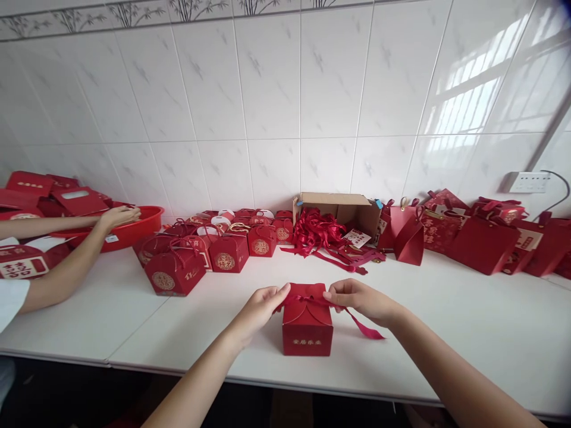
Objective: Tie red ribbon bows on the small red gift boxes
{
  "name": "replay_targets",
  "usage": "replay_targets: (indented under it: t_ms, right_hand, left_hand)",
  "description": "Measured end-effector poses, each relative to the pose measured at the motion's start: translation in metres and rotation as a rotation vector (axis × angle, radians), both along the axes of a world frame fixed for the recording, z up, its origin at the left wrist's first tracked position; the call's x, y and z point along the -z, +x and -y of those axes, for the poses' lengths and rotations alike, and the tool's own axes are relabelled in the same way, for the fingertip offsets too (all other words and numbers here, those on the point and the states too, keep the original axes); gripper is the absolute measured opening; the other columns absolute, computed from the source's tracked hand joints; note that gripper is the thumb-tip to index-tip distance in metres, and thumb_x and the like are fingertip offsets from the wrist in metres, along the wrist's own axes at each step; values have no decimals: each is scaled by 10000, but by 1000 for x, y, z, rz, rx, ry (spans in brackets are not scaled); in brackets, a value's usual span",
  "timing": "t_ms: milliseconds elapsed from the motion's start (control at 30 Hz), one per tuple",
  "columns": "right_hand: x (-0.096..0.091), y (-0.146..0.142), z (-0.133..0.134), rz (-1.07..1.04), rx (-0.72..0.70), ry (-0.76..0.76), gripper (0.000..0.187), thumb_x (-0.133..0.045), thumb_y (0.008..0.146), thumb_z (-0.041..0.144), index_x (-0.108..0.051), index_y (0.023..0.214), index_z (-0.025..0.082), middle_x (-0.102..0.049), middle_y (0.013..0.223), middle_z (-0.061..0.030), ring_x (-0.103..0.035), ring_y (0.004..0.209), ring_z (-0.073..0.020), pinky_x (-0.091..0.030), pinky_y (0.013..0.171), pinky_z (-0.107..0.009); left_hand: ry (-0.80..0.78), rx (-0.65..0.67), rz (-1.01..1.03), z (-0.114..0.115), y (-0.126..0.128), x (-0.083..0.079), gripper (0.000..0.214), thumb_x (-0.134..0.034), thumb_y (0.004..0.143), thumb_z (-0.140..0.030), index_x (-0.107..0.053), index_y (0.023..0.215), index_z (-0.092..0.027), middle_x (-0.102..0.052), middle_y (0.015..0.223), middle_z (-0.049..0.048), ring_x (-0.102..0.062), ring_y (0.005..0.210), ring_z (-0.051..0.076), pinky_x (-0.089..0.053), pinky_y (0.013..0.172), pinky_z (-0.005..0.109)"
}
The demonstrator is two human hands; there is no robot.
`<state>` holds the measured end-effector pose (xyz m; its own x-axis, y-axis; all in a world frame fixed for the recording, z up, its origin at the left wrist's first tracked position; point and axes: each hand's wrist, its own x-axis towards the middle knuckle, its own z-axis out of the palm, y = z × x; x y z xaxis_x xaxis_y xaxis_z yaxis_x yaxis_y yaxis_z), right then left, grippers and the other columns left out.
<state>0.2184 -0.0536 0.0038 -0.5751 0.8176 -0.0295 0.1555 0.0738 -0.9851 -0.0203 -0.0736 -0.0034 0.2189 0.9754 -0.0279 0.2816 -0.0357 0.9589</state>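
Note:
A small red gift box (307, 339) with gold characters on its front stands upright near the table's front edge. Across its folded top runs a red ribbon (370, 331), crossed or knotted at the middle, with one loose tail trailing to the right. My left hand (262, 309) pinches the ribbon at the box's upper left. At the upper right, my right hand (357, 297) has fingers closed on the ribbon's other side. Both hands are close against the box top.
Behind lies a cardboard box (330, 199) spilling red ribbons (319, 232). Finished-looking red boxes (227, 252) stand left of it, red gift bags (482, 244) to the right. At far left, a co-worker's hands (118, 217) are over a red basin (149, 229). A tiled wall bounds the white table (200, 333).

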Motion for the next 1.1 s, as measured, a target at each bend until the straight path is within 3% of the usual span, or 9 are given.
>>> replay_targets:
  t_ms: [100, 333, 467, 567, 667, 733, 867, 1000, 1100]
  right_hand:
    - [6, 2, -3, -58, 27, 9, 394, -649, 738, 532, -546, 631, 167, -482, 613, 29, -406, 616, -113, -314, 635, -260]
    - [28, 7, -6, -22, 130, 35, 424, -662, 715, 551, -519, 597, 169, -464, 569, 44, -394, 570, -105, -290, 600, -259]
    - [23, 13, 0, -74, 110, 4, 389, -648, 757, 510, -571, 601, 163, -512, 559, 24, -420, 573, -113, -326, 660, -284]
    - [14, 20, 5, -181, 96, -7, 352, -645, 778, 467, -610, 594, 169, -545, 597, 1, -472, 619, -136, -356, 718, -304]
    - [5, 24, 10, -301, 86, -29, 284, -657, 782, 417, -666, 621, 183, -577, 649, -17, -513, 676, -153, -382, 746, -310]
    - [0, 21, 13, -359, 91, -67, 194, -684, 764, 381, -717, 712, 197, -603, 687, -24, -539, 701, -160, -403, 760, -314]
    - [-11, 10, 17, -476, 146, -140, 233, -752, 703, 299, -723, 923, 227, -626, 717, -6, -562, 704, -146, -435, 761, -296]
    - [-18, 6, 18, -522, 187, -157, 228, -761, 701, 287, -694, 906, 213, -617, 737, 8, -562, 703, -115, -433, 732, -253]
    - [-18, 8, 20, -444, 238, -105, 217, -747, 712, 341, -674, 873, 215, -601, 743, 15, -547, 676, -109, -428, 698, -252]
  left_hand:
    - [1, -9, 28, -3, -2, -1, 384, -604, 720, -526, -446, 615, -191, -364, 569, -65, -302, 513, 90, -245, 503, 226]
    - [40, -62, -21, -6, -13, 1, 343, -654, 692, -447, -455, 598, -185, -350, 558, -73, -261, 504, 80, -204, 477, 220]
    - [25, -61, -63, -2, -15, 0, 336, -632, 714, -461, -468, 609, -188, -354, 548, -76, -296, 493, 81, -234, 481, 218]
    - [57, -87, -89, -2, -15, -2, 291, -633, 716, -454, -502, 674, -198, -482, 631, -45, -455, 581, 111, -346, 558, 229]
    - [215, -207, -126, -1, -10, -6, 242, -648, 710, -408, -532, 785, -210, -595, 912, 28, -569, 878, 190, -424, 760, 299]
    - [396, -172, -205, 1, 0, -12, 190, -633, 734, -357, -549, 832, -218, -600, 1004, 43, -556, 995, 213, -401, 871, 342]
    - [695, 75, -435, 8, 29, -22, 138, -646, 738, -272, -574, 849, -235, -654, 917, 3, -586, 907, 204, -358, 900, 385]
    - [750, -6, -462, 8, 49, -25, 35, -571, 791, -221, -549, 764, -220, -678, 790, -22, -610, 746, 170, -363, 842, 373]
    - [775, -82, -444, 5, 51, -24, 73, -513, 816, -215, -541, 749, -223, -670, 743, -13, -610, 707, 169, -379, 814, 350]
